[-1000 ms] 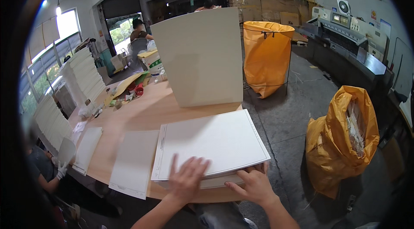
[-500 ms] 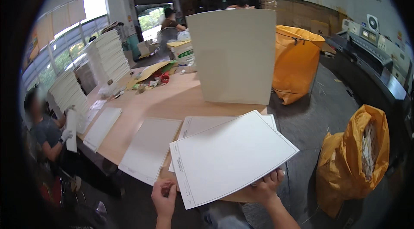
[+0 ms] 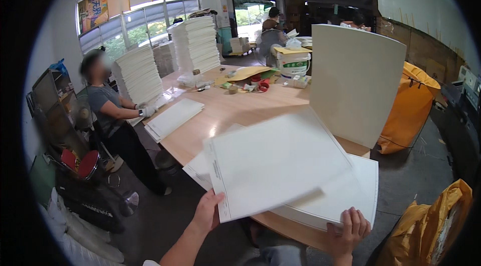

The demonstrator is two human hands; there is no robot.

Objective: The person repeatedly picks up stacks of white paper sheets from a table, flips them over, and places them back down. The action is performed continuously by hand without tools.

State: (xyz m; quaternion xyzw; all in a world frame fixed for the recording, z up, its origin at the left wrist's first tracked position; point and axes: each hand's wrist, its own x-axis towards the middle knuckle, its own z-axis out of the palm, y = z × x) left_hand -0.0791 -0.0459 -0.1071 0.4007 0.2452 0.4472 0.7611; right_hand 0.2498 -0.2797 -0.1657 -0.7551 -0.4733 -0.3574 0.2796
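A large white printed sheet (image 3: 280, 166), thin and stiff with a fine border line, is held tilted by my left hand (image 3: 207, 212), closed on its near left corner. Under it lies a stack of similar white sheets (image 3: 365, 181) at the table's near right. My right hand (image 3: 349, 233) has its fingers bent over the near edge of that stack, thumb to the left. Another white sheet (image 3: 196, 170) shows partly from beneath the held one, on the left.
A tall pale board stack (image 3: 355, 85) stands on the wooden table (image 3: 195, 138). Further left are thin sheets (image 3: 175, 118), tall paper stacks (image 3: 138, 75) and a gloved co-worker (image 3: 112, 103). A white bucket (image 3: 294, 65) stands behind. Orange sacks (image 3: 408, 108) are at the right.
My left hand has taken hold of the upper sheet's corner. My right hand has let go of that sheet and moved onto the lower stack's edge. The view has swung left.
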